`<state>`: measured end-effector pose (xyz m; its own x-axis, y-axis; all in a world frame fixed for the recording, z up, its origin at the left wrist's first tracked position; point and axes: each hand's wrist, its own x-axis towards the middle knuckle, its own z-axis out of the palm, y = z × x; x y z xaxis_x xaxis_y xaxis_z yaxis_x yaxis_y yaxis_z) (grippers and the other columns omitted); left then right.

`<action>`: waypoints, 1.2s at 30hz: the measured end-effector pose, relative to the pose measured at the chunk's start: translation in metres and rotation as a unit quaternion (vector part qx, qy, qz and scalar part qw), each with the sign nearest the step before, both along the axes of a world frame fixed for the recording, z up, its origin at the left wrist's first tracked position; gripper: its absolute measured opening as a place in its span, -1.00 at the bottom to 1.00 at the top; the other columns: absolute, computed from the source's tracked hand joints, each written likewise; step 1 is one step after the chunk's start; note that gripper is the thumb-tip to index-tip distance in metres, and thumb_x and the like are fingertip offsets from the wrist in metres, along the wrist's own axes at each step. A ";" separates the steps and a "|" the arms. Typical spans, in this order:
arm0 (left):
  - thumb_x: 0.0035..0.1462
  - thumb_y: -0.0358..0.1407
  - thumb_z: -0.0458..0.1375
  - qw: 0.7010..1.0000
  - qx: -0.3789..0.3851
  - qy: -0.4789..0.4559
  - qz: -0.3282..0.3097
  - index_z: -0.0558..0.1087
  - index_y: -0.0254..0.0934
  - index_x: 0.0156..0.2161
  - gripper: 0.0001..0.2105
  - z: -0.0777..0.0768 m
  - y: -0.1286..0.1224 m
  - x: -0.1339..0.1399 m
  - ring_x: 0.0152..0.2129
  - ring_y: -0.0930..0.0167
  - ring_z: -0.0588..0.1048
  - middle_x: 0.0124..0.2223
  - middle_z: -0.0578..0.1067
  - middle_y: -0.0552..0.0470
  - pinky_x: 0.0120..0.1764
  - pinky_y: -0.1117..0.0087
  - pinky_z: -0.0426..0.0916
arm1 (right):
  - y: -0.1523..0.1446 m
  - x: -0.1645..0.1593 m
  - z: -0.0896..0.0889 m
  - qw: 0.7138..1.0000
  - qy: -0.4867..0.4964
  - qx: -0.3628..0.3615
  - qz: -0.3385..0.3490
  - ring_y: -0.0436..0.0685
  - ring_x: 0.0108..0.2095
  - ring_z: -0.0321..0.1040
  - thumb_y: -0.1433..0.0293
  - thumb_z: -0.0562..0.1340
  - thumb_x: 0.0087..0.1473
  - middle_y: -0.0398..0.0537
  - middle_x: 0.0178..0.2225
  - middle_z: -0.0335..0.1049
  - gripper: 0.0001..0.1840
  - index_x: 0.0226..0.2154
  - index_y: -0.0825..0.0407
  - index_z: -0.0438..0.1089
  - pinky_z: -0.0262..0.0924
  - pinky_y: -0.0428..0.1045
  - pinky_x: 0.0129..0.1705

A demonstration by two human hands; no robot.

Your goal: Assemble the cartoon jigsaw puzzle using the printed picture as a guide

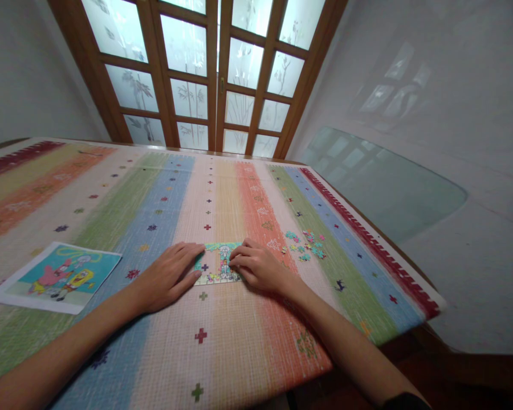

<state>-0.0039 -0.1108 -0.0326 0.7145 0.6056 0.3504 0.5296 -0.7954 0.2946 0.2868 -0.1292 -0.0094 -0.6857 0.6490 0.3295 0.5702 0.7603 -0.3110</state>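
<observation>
A partly assembled jigsaw puzzle lies flat on the striped tablecloth, with cloth showing through gaps in its middle. My left hand rests at the puzzle's left edge, palm down, its thumb and fingers apart. Over the right part of the puzzle, my right hand has its fingers bent together and pressed down near the cartoon figure. Whatever those fingertips hold, if anything, is hidden. Loose jigsaw pieces are scattered to the right of my right hand.
On the left lies a printed reference picture of cartoon characters on white paper. The striped tablecloth covers the table. Beyond the far edge stand wooden glass doors; a white wall runs along the right.
</observation>
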 end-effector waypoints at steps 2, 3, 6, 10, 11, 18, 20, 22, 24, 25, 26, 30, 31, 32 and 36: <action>0.42 -0.14 -0.03 1.000 0.002 -0.001 -0.001 0.23 -0.22 0.30 -0.57 0.000 0.000 0.000 0.14 0.13 0.42 0.20 0.47 -0.18 0.22 0.02 0.29 | 0.000 0.000 -0.001 1.000 0.002 0.000 -0.003 0.17 -0.22 0.31 0.50 0.15 0.28 0.01 -0.17 0.59 -0.73 -0.28 -0.02 0.57 0.23 0.09 -0.08; 0.42 -0.14 -0.03 1.000 0.002 -0.003 -0.002 0.23 -0.22 0.30 -0.57 0.000 0.000 0.000 0.14 0.14 0.43 0.20 0.47 -0.18 0.22 0.02 0.29 | 0.000 0.000 -0.001 1.000 0.002 0.000 -0.005 0.17 -0.22 0.31 0.50 0.14 0.28 0.00 -0.17 0.59 -0.72 -0.28 -0.02 0.57 0.23 0.09 -0.08; 0.42 -0.14 -0.03 1.000 0.002 -0.004 -0.002 0.23 -0.21 0.29 -0.58 0.000 0.000 0.000 0.14 0.14 0.42 0.20 0.47 -0.17 0.22 0.03 0.29 | 0.000 0.000 0.000 1.000 0.006 0.000 -0.010 0.17 -0.20 0.32 0.51 0.13 0.29 0.01 -0.18 0.59 -0.72 -0.25 -0.01 0.56 0.24 0.08 -0.08; 0.43 -0.14 -0.03 1.000 -0.002 -0.004 -0.002 0.22 -0.21 0.29 -0.58 0.000 0.000 0.000 0.14 0.14 0.42 0.21 0.46 -0.17 0.22 0.02 0.28 | -0.001 0.001 0.001 1.000 0.006 0.003 -0.012 0.17 -0.18 0.32 0.50 0.12 0.30 0.02 -0.13 0.58 -0.73 -0.24 0.00 0.55 0.23 0.09 -0.06; 0.43 -0.14 -0.03 1.000 -0.002 -0.003 -0.002 0.22 -0.22 0.29 -0.58 0.000 0.000 0.000 0.14 0.14 0.42 0.21 0.46 -0.18 0.22 0.01 0.28 | -0.001 0.001 0.001 1.000 0.001 0.004 -0.010 0.17 -0.18 0.32 0.49 0.12 0.31 0.02 -0.13 0.58 -0.72 -0.25 -0.01 0.55 0.23 0.09 -0.06; 0.44 -0.15 -0.04 1.000 0.005 0.001 -0.006 0.21 -0.25 0.29 -0.59 0.000 0.000 0.000 0.15 0.14 0.42 0.21 0.46 -0.20 0.22 0.02 0.27 | 0.000 0.003 -0.002 1.000 -0.002 0.016 0.002 0.16 -0.21 0.32 0.48 0.13 0.33 0.03 -0.14 0.60 -0.71 -0.26 0.03 0.57 0.25 0.08 -0.08; 0.43 -0.15 -0.04 1.000 0.006 -0.001 -0.006 0.22 -0.25 0.28 -0.59 -0.001 0.000 0.000 0.15 0.14 0.42 0.21 0.46 -0.19 0.22 0.03 0.28 | 0.000 0.003 -0.002 1.000 -0.003 0.018 0.000 0.16 -0.21 0.33 0.48 0.13 0.33 0.01 -0.13 0.60 -0.72 -0.26 0.02 0.57 0.24 0.07 -0.08; 0.43 -0.15 -0.03 1.000 0.008 0.000 -0.006 0.22 -0.25 0.28 -0.59 -0.001 0.001 0.000 0.15 0.14 0.42 0.20 0.47 -0.19 0.22 0.02 0.28 | 0.000 0.004 -0.001 1.000 -0.007 0.018 -0.001 0.15 -0.21 0.33 0.48 0.14 0.33 -0.02 -0.13 0.61 -0.72 -0.27 0.00 0.57 0.24 0.07 -0.08; 0.43 -0.15 -0.04 1.000 0.012 -0.001 -0.005 0.22 -0.26 0.28 -0.58 -0.001 0.001 0.000 0.14 0.14 0.42 0.20 0.47 -0.20 0.22 0.02 0.28 | -0.001 0.004 -0.001 1.000 -0.010 0.022 0.000 0.14 -0.22 0.34 0.49 0.14 0.32 -0.04 -0.13 0.62 -0.72 -0.27 0.00 0.57 0.24 0.07 -0.07; 0.43 -0.15 -0.04 1.000 0.013 0.000 -0.005 0.23 -0.26 0.28 -0.58 -0.001 0.001 0.000 0.14 0.14 0.43 0.19 0.47 -0.20 0.22 0.03 0.29 | -0.001 0.005 -0.001 1.000 -0.009 0.027 -0.001 0.14 -0.21 0.34 0.49 0.14 0.32 -0.04 -0.12 0.62 -0.72 -0.26 0.00 0.57 0.24 0.07 -0.06; 0.43 -0.15 -0.04 1.000 0.014 0.000 -0.005 0.23 -0.26 0.28 -0.58 -0.001 0.000 0.000 0.13 0.14 0.43 0.19 0.47 -0.20 0.21 0.03 0.29 | -0.001 0.005 -0.001 0.999 -0.007 0.032 -0.003 0.15 -0.20 0.35 0.49 0.14 0.33 -0.03 -0.10 0.62 -0.72 -0.25 0.00 0.57 0.24 0.08 -0.05; 0.43 -0.15 -0.04 1.000 0.013 0.001 -0.003 0.24 -0.25 0.28 -0.58 -0.001 0.000 0.000 0.14 0.14 0.43 0.20 0.48 -0.19 0.22 0.03 0.29 | -0.001 0.005 -0.003 0.999 -0.006 0.046 -0.011 0.16 -0.11 0.37 0.44 0.13 0.36 -0.01 0.01 0.60 -0.73 -0.16 0.01 0.57 0.25 0.10 0.01; 0.43 -0.15 -0.04 1.000 0.014 0.001 -0.002 0.24 -0.25 0.28 -0.58 -0.001 0.000 0.000 0.14 0.14 0.43 0.20 0.47 -0.20 0.22 0.03 0.28 | -0.001 0.004 -0.003 0.999 -0.008 0.045 -0.011 0.16 -0.10 0.37 0.44 0.13 0.37 -0.01 0.02 0.59 -0.72 -0.14 0.01 0.57 0.26 0.11 0.02; 0.43 -0.14 -0.03 1.000 0.015 0.001 -0.001 0.24 -0.26 0.28 -0.58 -0.001 0.000 0.000 0.14 0.14 0.43 0.20 0.47 -0.20 0.22 0.03 0.28 | -0.001 0.004 -0.004 0.999 -0.011 0.042 -0.010 0.16 -0.10 0.37 0.44 0.12 0.38 -0.01 0.02 0.59 -0.72 -0.13 0.02 0.57 0.26 0.11 0.02; 0.44 -0.14 -0.04 1.000 0.018 0.000 -0.006 0.22 -0.26 0.29 -0.58 -0.001 0.000 0.000 0.14 0.15 0.44 0.20 0.47 -0.19 0.22 0.04 0.29 | -0.001 0.002 -0.003 0.999 -0.019 0.022 -0.017 0.19 -0.09 0.35 0.45 0.11 0.38 0.00 0.04 0.58 -0.71 -0.06 0.03 0.55 0.27 0.12 0.04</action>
